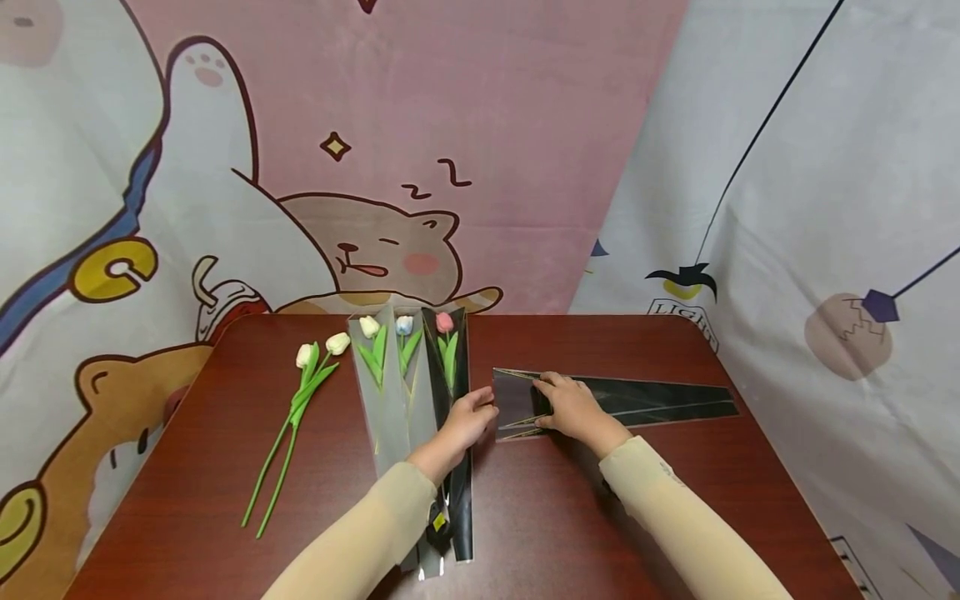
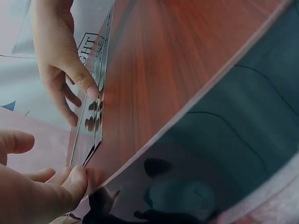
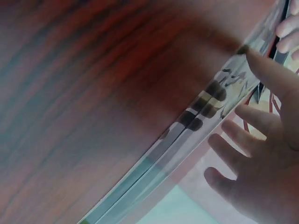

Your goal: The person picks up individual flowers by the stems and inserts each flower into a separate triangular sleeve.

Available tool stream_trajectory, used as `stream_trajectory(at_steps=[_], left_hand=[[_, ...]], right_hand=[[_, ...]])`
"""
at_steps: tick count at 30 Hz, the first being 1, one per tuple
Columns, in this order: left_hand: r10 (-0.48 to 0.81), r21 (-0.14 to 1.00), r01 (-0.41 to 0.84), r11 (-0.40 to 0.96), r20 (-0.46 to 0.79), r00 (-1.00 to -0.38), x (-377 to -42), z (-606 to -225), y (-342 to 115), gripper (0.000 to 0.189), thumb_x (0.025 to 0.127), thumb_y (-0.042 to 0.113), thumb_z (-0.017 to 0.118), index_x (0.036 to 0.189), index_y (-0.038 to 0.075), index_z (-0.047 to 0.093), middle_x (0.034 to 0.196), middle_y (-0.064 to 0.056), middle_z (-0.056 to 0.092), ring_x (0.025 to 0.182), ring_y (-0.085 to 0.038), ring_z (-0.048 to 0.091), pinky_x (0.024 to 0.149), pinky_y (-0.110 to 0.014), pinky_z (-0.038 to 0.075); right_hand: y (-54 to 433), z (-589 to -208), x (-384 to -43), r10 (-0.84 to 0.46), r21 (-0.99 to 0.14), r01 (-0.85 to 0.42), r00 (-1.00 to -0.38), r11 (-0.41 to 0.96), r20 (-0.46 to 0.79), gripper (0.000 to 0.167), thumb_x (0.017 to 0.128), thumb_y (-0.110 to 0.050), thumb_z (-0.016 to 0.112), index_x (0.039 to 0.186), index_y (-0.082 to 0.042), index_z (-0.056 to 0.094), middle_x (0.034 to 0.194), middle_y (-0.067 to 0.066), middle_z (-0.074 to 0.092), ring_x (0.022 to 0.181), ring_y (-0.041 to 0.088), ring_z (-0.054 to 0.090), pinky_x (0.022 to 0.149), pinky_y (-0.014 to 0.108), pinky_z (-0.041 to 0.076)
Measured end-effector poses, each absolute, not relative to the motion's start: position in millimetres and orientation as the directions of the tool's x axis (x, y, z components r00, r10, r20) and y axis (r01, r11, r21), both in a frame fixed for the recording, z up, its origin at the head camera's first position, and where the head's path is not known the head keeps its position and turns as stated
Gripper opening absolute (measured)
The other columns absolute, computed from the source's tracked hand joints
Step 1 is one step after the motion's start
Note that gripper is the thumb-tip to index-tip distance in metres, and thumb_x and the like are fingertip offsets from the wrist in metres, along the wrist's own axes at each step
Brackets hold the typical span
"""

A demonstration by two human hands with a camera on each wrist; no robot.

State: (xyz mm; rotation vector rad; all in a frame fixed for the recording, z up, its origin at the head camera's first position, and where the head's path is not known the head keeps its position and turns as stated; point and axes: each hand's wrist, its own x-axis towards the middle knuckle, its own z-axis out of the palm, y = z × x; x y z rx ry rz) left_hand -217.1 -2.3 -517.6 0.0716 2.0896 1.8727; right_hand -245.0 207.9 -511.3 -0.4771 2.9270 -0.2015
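Note:
A flat, tapered flower sleeve (image 1: 675, 402), dark with a clear front and gold edging, lies crosswise on the right of the table, its wide end to the left. My right hand (image 1: 577, 410) rests on it near that end, thumb and fingers spread across its width; the right wrist view shows those fingers (image 3: 231, 135) extended. At the wide end is my left hand (image 1: 467, 423), fingertips right by the sleeve's edge. Under my left forearm, three wrapped tulips stand side by side: white (image 1: 369, 327), blue-white (image 1: 405, 325) and pink (image 1: 445, 322).
Two loose white tulips (image 1: 303, 392) with green stems lie crossed on the left of the brown table (image 1: 330, 517). A cartoon-printed cloth (image 1: 525, 167) hangs behind the table's back edge. The dark sleeve's narrow tip reaches close to the table's right edge.

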Motion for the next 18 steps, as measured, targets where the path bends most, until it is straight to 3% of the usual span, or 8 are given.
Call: stream_trajectory(at_steps=[11,18], left_hand=[[0.244,0.978,-0.169,0.124,-0.195,-0.95,-215.9,-521.4,-6.4,0.051,0.092,0.005,0.049,0.139,-0.008,0.037,0.139,-0.026,0.045,0.127,-0.037,0.046,0.097,-0.046,0.046],[0.253,0.97,-0.215,0.112,-0.237,-0.938,-216.4,-518.8,-4.6,0.049,0.094,0.012,0.051,0.138,-0.007,0.039,0.136,-0.026,0.048,0.124,-0.037,0.049,0.098,-0.047,0.045]], right_hand=[[208.4,-509.1,-242.3,-0.345,-0.214,-0.312,-0.928,0.926,-0.139,0.065,0.083,-0.036,0.072,0.139,-0.013,0.048,0.136,0.011,0.047,0.124,0.034,0.045,0.104,0.056,0.031],[208.9,-507.9,-240.2,-0.378,-0.304,-0.329,-0.918,0.894,-0.117,0.061,0.083,-0.035,0.072,0.136,-0.013,0.051,0.134,0.011,0.05,0.12,0.033,0.049,0.102,0.057,0.033]])
